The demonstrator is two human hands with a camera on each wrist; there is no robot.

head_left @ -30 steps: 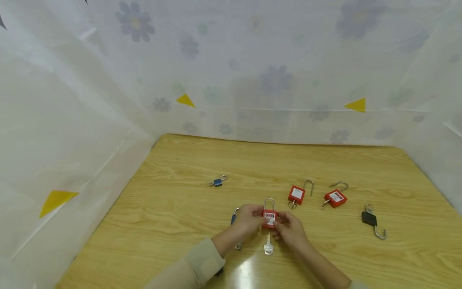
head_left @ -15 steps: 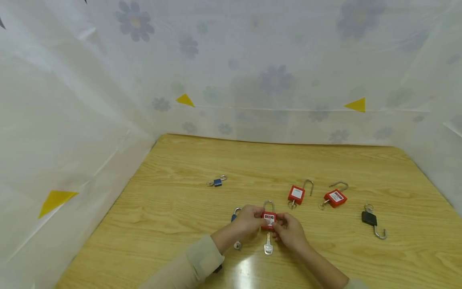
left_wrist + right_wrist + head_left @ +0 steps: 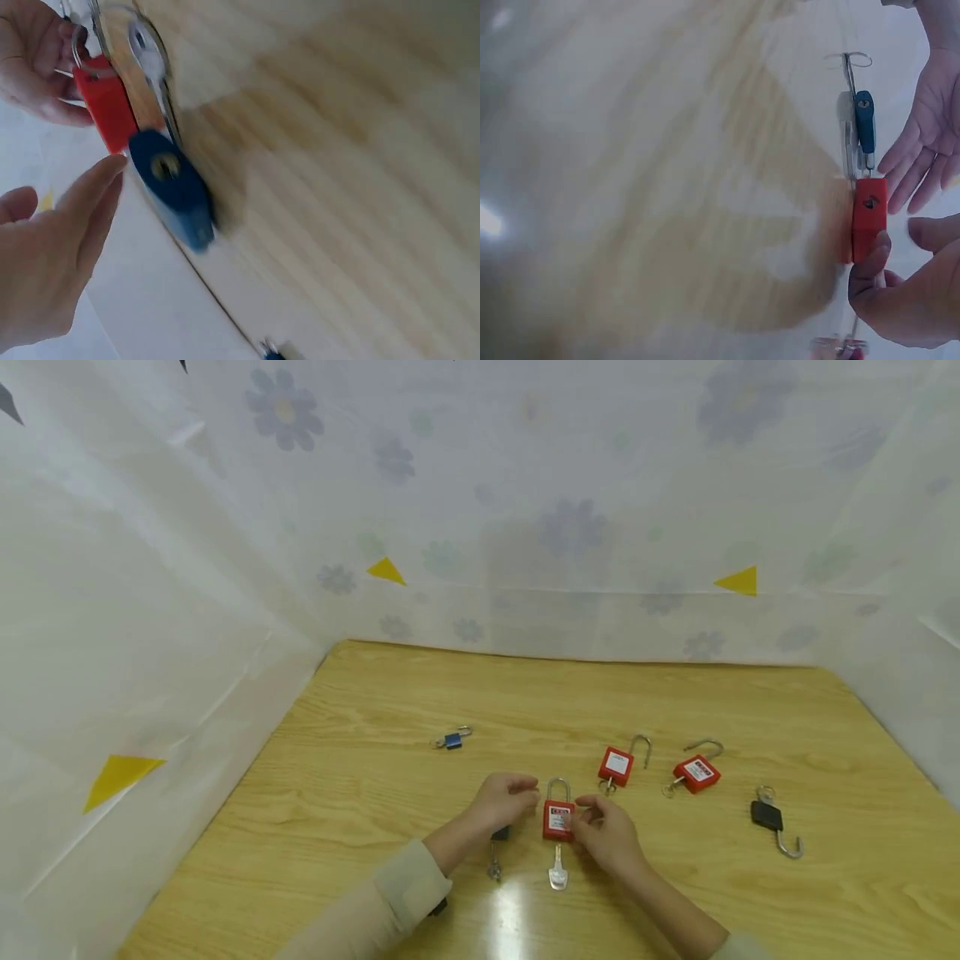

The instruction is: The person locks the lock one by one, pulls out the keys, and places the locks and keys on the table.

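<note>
A red padlock [image 3: 557, 827] with a white label and its shackle down lies between my hands. My right hand [image 3: 611, 835] pinches its right edge, thumb over the label side; the right wrist view shows the keyhole end of the red padlock [image 3: 870, 206]. To its left, my left hand [image 3: 501, 806] is held off the padlock, fingers loosely extended with nothing in them. A loose silver key [image 3: 558, 872] lies just below the padlock. Under the left hand is a blue padlock [image 3: 174, 191], partly hidden in the head view, with keys [image 3: 494, 867] below it.
Two red padlocks with raised shackles, one left [image 3: 616, 765] and one right [image 3: 697, 773], lie behind the right hand. A black padlock [image 3: 767, 815] is farther right, a small blue padlock [image 3: 453, 741] back left. A dark object [image 3: 438, 907] shows beside the left sleeve.
My left hand has let go of the red padlock and moved a little left, uncovering its left edge. The padlock has slid slightly toward me; the right hand has stayed at its right edge.
</note>
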